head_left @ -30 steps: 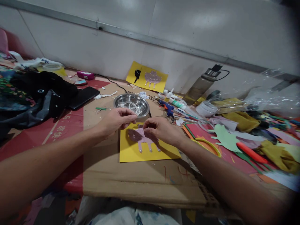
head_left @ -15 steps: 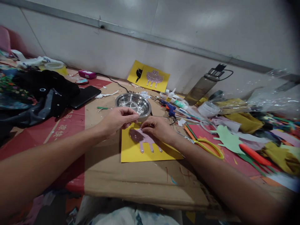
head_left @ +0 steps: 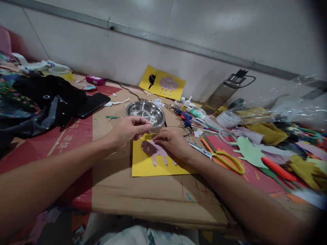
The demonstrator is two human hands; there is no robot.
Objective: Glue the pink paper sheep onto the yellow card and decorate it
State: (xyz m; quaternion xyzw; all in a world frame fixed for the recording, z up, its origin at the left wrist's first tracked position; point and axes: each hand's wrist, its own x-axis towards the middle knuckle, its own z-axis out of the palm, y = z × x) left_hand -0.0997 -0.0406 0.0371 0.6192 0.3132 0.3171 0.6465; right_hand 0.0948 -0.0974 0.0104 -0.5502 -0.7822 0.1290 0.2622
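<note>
A yellow sheet (head_left: 143,167) lies on the cardboard in front of me, carrying a pink cut-out shape (head_left: 158,157) with small shiny beads at the tips of its legs. My right hand (head_left: 170,140) rests over the top of the pink shape, thumb and fingers pinched together; anything between them is too small to make out. Above the sheet's left corner hovers my left hand (head_left: 134,129), its thumb and forefinger pressed together, contents likewise unclear. Just behind both hands stands a metal bowl (head_left: 161,114) with a string of small pale beads (head_left: 146,115) inside.
Yellow-handled scissors (head_left: 230,163) lie right of the sheet, beside a light green cut-out (head_left: 249,151). A blue glue gun (head_left: 186,117) and a tilted bottle (head_left: 222,93) are farther back. Two decorated yellow cards (head_left: 180,91) lean on the wall. A black phone (head_left: 93,104) lies left.
My right hand and forearm have shifted slightly down and left, uncovering more of the scissors' blades. My left hand stays nearly still.
</note>
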